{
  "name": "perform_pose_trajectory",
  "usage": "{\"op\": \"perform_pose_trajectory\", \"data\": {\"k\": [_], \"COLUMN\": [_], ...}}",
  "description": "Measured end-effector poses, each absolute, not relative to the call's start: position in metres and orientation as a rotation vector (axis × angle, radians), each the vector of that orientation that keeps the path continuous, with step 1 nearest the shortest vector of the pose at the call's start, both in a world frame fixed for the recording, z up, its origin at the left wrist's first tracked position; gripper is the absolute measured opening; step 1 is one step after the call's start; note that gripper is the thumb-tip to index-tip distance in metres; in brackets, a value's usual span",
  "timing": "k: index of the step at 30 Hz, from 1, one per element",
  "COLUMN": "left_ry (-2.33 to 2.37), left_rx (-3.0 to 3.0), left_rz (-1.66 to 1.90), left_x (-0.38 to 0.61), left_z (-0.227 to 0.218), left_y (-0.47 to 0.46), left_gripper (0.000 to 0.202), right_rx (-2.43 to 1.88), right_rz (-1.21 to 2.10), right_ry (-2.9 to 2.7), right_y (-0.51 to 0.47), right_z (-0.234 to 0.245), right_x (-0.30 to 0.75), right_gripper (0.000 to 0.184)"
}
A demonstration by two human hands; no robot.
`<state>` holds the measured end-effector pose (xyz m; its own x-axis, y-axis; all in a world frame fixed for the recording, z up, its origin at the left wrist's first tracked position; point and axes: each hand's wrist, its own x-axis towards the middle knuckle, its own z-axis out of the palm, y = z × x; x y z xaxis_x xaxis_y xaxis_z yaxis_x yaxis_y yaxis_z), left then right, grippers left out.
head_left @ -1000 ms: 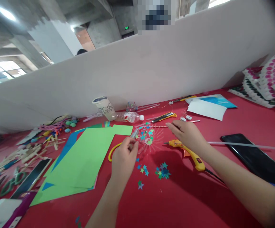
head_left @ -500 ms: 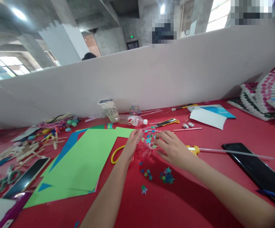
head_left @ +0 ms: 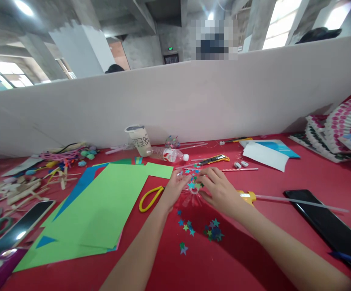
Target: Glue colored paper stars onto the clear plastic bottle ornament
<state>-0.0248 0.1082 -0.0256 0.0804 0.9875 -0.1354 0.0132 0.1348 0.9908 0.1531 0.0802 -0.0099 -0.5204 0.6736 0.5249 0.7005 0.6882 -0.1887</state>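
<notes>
A clear plastic bottle piece [head_left: 195,191] with cut strips splayed at its near end lies between my hands, dotted with blue and green stars. My left hand [head_left: 175,188] is closed around its left side. My right hand [head_left: 219,186] has curled fingers, thumb and fingertips close together at the right side of the piece, near a green star [head_left: 197,186]; what they pinch, if anything, is too small to tell. Loose blue and green stars [head_left: 214,231] are heaped on the red table just below, with several more stars [head_left: 186,226] scattered to the left.
Left of my hands are yellow-handled scissors [head_left: 150,199] and green paper sheets [head_left: 102,206]. Behind lie a plastic bottle [head_left: 168,154], a paper cup [head_left: 139,140] and a utility knife [head_left: 214,159]. On the right are a yellow glue gun [head_left: 247,197] with its stick and a black phone [head_left: 327,220].
The plastic piece has tilted slightly and shifted a little to the right between my hands. My left thumb now reaches further over it. The right hand stays at its right side.
</notes>
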Motion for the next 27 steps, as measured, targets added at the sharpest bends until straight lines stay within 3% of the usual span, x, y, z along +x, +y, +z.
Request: {"op": "perform_pose_trajectory", "data": {"k": [11,17,24,27], "left_ry": [1.23,1.196,1.222,1.256], "left_rx": [1.058,1.03,0.95,0.944], "left_rz": [1.013,0.943,0.895,0.893], "left_x": [-0.026,-0.034,-0.044,-0.053], "left_z": [-0.02,-0.014,-0.014,-0.018], "left_y": [0.106,0.104,0.112,0.116], "left_gripper": [0.051,0.053,0.042,0.023], "right_rx": [-0.969,-1.117,-1.218,-1.236], "right_rz": [0.106,0.383,0.519,0.503], "right_ry": [-2.314,-2.273,-2.352,-2.335], "right_y": [0.08,0.086,0.094,0.095], "right_z": [0.002,0.015,0.007,0.005], "right_x": [0.164,0.186,0.19,0.187], "right_gripper": [0.028,0.011,0.016,0.018]}}
